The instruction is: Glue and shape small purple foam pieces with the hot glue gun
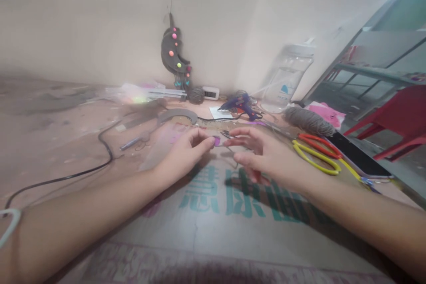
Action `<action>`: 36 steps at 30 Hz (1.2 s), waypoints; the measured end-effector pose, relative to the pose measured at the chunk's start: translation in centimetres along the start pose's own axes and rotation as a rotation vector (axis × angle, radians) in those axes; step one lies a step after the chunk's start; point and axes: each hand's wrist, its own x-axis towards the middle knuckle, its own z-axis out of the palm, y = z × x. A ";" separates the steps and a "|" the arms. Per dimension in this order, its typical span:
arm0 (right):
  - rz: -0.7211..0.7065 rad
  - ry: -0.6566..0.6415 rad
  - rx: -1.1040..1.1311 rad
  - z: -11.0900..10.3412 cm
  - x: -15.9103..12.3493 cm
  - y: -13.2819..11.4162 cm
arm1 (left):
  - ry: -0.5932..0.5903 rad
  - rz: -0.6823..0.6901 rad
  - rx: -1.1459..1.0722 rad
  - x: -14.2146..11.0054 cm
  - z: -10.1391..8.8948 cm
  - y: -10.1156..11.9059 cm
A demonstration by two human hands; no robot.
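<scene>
My left hand [186, 153] reaches forward over the cardboard sheet [213, 217] and pinches a small purple piece [216, 140] between thumb and fingertips. My right hand [262, 155] is close beside it, fingers curled around small metal scissors [228, 134] whose tips point at the purple piece. Both hands hover just above the surface near the middle of the view.
Yellow and red handled scissors [316, 153] lie to the right beside grey yarn [308, 120] and a dark phone [359, 155]. A blue glue gun [241, 104], a grey crescent shape [178, 116], a black cable [103, 146] and a clear jar [288, 80] sit farther back. A grey moon ornament [173, 53] hangs on the wall.
</scene>
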 end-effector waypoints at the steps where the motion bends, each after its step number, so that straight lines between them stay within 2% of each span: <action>1: 0.036 -0.033 0.066 0.5 0.0 0.4 | 0.006 0.007 0.002 0.0 0.0 0.0; 4: 0.064 -0.047 0.111 1.0 0.6 1.7 | 0.007 0.011 0.001 0.0 0.0 -0.1; 6: -0.021 0.014 -0.012 0.9 0.9 2.2 | -0.010 0.009 0.006 -0.1 0.0 0.0; 10: -0.290 0.188 -0.428 0.3 0.8 2.2 | -0.063 -0.016 0.006 -0.3 0.0 0.3; 12: -0.358 0.226 -0.555 0.1 0.7 2.0 | -0.079 -0.024 -0.001 -0.3 0.0 0.3; 19: -0.496 0.253 -0.697 -0.1 0.7 2.1 | -0.089 -0.028 0.014 -0.4 0.0 0.2; 25: -0.529 0.212 -0.668 -0.2 0.6 2.2 | -0.128 0.021 0.031 -0.2 0.0 -0.5; 30: -0.474 0.211 -0.656 -0.2 0.7 2.2 | -0.164 0.016 0.021 -0.2 0.1 -1.0; 36: -0.403 0.131 -0.668 0.2 0.7 2.1 | -0.166 0.027 0.009 -0.2 0.1 -1.1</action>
